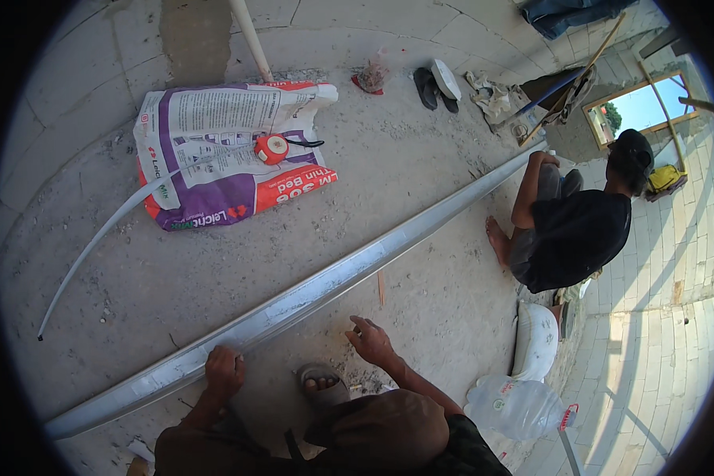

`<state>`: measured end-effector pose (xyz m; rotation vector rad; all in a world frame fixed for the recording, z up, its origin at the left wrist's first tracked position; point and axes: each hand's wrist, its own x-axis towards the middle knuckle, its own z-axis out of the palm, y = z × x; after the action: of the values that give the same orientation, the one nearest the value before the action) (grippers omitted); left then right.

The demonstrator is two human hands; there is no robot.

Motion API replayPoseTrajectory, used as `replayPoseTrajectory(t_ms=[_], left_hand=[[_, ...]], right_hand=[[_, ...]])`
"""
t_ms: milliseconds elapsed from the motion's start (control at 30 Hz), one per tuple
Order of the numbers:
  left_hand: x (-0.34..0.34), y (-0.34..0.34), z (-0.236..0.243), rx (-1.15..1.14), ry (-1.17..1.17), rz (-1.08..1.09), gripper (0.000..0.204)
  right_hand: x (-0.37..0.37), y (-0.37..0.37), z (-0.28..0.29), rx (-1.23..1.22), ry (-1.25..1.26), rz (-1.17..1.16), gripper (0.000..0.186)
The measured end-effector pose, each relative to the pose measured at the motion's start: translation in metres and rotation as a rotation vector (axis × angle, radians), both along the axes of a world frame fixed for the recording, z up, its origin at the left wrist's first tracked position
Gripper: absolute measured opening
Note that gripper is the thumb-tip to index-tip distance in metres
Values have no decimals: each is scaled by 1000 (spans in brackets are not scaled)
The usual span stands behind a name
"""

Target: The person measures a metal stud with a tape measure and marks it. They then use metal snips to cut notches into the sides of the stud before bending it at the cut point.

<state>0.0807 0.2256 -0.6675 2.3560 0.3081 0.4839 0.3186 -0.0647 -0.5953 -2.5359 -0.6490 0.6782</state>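
A long, pale metal channel [309,297] runs diagonally across the dusty floor. My left hand [224,366] is closed on its near edge at lower centre. My right hand [370,341] is off the channel, just below and right of it, fingers curled around something too small to make out. My sandalled foot [323,385] is between my hands. A person in black [579,238] squats at the upper right, a hand at the channel's far end.
A printed bag [198,206] with a red tape measure [271,149] and extended blade lies beyond the channel. A white sack [535,341] and water jug [504,404] are at right. Sandals [427,91], poles [555,99] and cloths line the block wall [71,95].
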Motion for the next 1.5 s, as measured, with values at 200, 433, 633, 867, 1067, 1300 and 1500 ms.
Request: replayPoseTrajectory(t_ms=[200, 433, 633, 867, 1067, 1300, 1500], left_hand=[[3, 2, 0, 27, 77, -2, 11], [2, 1, 7, 14, 66, 10, 12], [-11, 9, 6, 43, 110, 19, 13], [-7, 9, 5, 58, 92, 13, 13], [5, -7, -1, -33, 18, 7, 10], [-1, 0, 2, -10, 31, -17, 8], [-3, 7, 2, -32, 5, -5, 9]], right_hand=[[-7, 4, -1, 40, 42, -23, 37], [-20, -2, -7, 46, 31, 21, 39], [-35, 9, -14, 115, 124, -46, 33], [-43, 20, -16, 151, 105, -28, 33], [-25, -1, -14, 138, 10, -10, 34], [-25, 5, -22, 57, 76, -26, 39], [-23, 24, -22, 62, 62, 14, 37]])
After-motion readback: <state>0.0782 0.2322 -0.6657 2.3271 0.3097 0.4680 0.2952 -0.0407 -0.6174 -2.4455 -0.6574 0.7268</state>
